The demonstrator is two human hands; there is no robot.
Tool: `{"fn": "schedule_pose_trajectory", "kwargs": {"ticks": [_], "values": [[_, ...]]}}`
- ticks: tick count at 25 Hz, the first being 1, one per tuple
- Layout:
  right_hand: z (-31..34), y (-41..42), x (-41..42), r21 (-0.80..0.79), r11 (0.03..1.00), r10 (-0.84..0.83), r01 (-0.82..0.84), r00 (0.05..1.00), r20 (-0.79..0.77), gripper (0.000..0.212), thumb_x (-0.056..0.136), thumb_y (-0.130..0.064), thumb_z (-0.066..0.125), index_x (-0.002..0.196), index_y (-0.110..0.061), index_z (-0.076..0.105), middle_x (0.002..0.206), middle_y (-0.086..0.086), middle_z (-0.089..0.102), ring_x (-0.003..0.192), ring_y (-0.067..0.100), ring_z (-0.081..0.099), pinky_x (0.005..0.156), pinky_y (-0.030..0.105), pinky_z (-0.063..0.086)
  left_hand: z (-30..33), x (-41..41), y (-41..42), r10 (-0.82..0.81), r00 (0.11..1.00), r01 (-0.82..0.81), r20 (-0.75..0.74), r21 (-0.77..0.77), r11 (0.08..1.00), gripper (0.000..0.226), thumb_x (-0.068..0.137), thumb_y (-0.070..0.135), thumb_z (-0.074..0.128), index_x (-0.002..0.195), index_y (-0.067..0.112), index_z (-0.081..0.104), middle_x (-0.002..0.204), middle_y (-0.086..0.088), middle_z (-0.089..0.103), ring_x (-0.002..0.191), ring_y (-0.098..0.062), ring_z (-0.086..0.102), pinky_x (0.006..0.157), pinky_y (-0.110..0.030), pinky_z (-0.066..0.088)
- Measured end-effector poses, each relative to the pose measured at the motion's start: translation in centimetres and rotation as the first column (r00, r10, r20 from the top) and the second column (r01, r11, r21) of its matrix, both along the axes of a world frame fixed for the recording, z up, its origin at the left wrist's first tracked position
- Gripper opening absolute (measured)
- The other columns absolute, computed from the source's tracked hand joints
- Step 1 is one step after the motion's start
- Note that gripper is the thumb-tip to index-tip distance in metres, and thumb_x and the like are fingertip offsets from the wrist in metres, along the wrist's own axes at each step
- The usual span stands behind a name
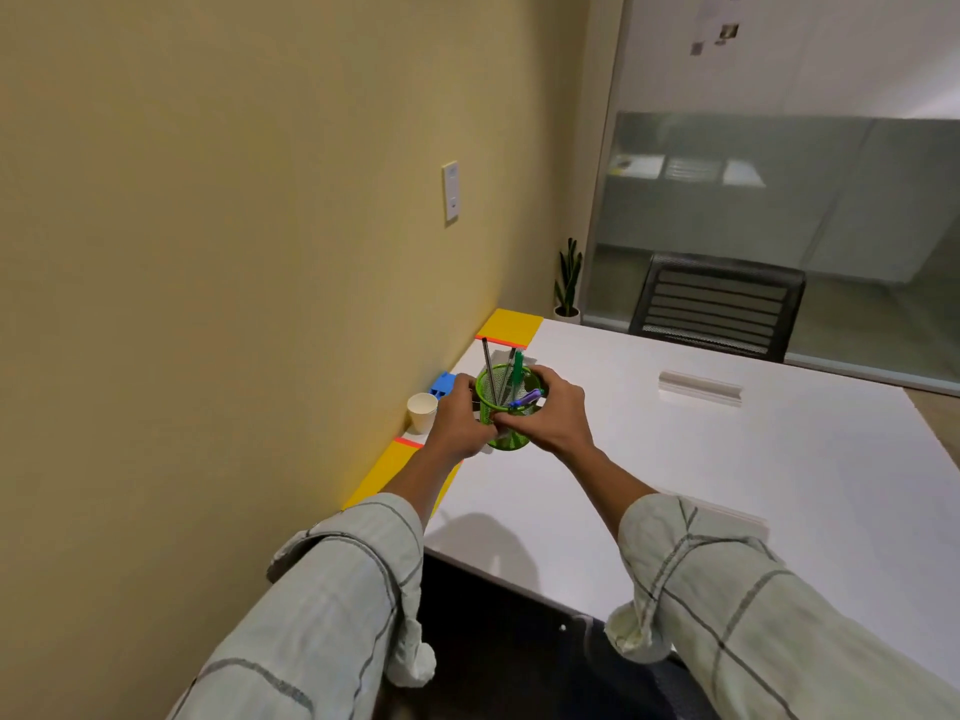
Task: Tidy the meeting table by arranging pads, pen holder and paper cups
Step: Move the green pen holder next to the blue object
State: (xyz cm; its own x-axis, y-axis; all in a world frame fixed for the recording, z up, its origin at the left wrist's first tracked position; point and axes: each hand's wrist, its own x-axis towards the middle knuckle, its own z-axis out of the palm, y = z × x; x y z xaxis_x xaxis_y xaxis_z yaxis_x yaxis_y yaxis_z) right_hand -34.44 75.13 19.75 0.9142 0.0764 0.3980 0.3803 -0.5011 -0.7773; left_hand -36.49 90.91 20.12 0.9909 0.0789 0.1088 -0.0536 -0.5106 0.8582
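Note:
A green mesh pen holder (506,397) with several pens stands over the white table (727,459) near the wall. My left hand (457,423) grips its left side and my right hand (553,413) wraps its right side. A white paper cup (422,412) stands upright just left of my left hand. One yellow pad (511,327) lies at the table's far corner by the wall. Another yellow pad (387,470) lies nearer, partly under my left forearm. A blue object (443,383) sits behind the cup, partly hidden.
A beige wall runs along the table's left edge. A black mesh chair (719,306) stands at the far side. A cable slot (698,388) is set in the table top. A potted plant (567,283) stands in the corner. A dark chair sits below me.

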Motion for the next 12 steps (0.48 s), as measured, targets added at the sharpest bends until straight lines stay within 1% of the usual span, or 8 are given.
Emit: {"fn": "schedule_pose_trajectory", "kwargs": {"ticks": [1, 2, 3, 5, 6, 9, 12], "values": [[0.1, 1.2, 0.8, -0.002, 1.0, -0.007, 0.007, 1.0, 0.001, 0.074, 0.054, -0.041, 0.09, 0.119, -0.018, 0.063, 0.104, -0.005, 0.072, 0.088, 0.003, 0.064, 0.08, 0.003, 0.047, 0.1, 0.8, 1.1, -0.007, 1.0, 0.007, 0.004, 0.022, 1.0, 0.065, 0.065, 0.004, 0.086, 0.116, 0.005, 0.046, 0.112, -0.011, 0.064, 0.102, -0.023, 0.064, 0.08, -0.036, 0.057], [0.2, 2.2, 1.6, -0.004, 1.0, -0.012, 0.012, 1.0, 0.001, 0.075, 0.054, -0.041, 0.089, 0.12, -0.017, 0.063, 0.103, -0.006, 0.07, 0.088, 0.003, 0.063, 0.077, -0.001, 0.044, 0.2, 1.6, 2.0, -0.018, 1.0, 0.018, 0.009, 0.044, 0.999, 0.063, 0.067, 0.005, 0.085, 0.116, 0.005, 0.047, 0.112, -0.011, 0.064, 0.101, -0.022, 0.063, 0.079, -0.033, 0.056], [0.2, 3.0, 2.4, -0.003, 1.0, -0.015, 0.015, 1.0, -0.001, 0.076, 0.054, -0.041, 0.089, 0.12, -0.016, 0.063, 0.102, -0.006, 0.069, 0.088, 0.004, 0.062, 0.075, -0.003, 0.042, 0.4, 2.5, 2.9, -0.031, 0.999, 0.03, 0.01, 0.06, 0.998, 0.061, 0.068, 0.006, 0.085, 0.116, 0.005, 0.047, 0.113, -0.011, 0.064, 0.102, -0.022, 0.062, 0.08, -0.031, 0.054], [0.1, 4.4, 4.6, -0.007, 0.999, -0.031, 0.031, 1.0, -0.002, 0.072, 0.055, -0.038, 0.091, 0.118, -0.014, 0.064, 0.102, -0.004, 0.071, 0.087, 0.005, 0.063, 0.075, -0.002, 0.043, 0.6, 4.7, 4.5, -0.057, 0.998, 0.056, 0.001, 0.095, 0.994, 0.061, 0.068, 0.007, 0.085, 0.117, 0.005, 0.049, 0.115, -0.011, 0.064, 0.105, -0.024, 0.061, 0.084, -0.032, 0.052], [0.0, 4.9, 5.8, -0.012, 0.999, -0.041, 0.041, 0.999, -0.007, 0.071, 0.056, -0.035, 0.091, 0.118, -0.013, 0.064, 0.103, -0.002, 0.072, 0.088, 0.005, 0.064, 0.077, 0.0, 0.044, 0.7, 5.9, 5.2, -0.07, 0.997, 0.071, -0.01, 0.117, 0.991, 0.063, 0.068, 0.008, 0.085, 0.119, 0.006, 0.049, 0.117, -0.012, 0.063, 0.107, -0.025, 0.06, 0.086, -0.033, 0.051], [-0.8, 6.1, 9.7, -0.011, 0.998, -0.059, 0.059, 0.998, -0.025, 0.072, 0.056, -0.03, 0.093, 0.119, -0.013, 0.064, 0.107, 0.003, 0.073, 0.089, 0.008, 0.064, 0.082, 0.013, 0.049, 0.3, 9.7, 6.6, -0.129, 0.99, 0.137, -0.052, 0.19, 0.972, 0.07, 0.065, 0.013, 0.087, 0.124, 0.009, 0.05, 0.123, -0.011, 0.061, 0.112, -0.027, 0.057, 0.093, -0.039, 0.05], [-2.2, 7.1, 14.2, -0.013, 0.996, -0.086, 0.086, 0.995, -0.046, 0.071, 0.053, -0.03, 0.093, 0.117, -0.012, 0.064, 0.104, 0.002, 0.072, 0.086, 0.01, 0.063, 0.08, 0.02, 0.052, -0.5, 14.1, 7.6, -0.201, 0.975, 0.222, -0.098, 0.312, 0.924, 0.079, 0.06, 0.024, 0.089, 0.127, 0.011, 0.05, 0.124, -0.009, 0.058, 0.117, -0.03, 0.052, 0.096, -0.046, 0.048]]}}
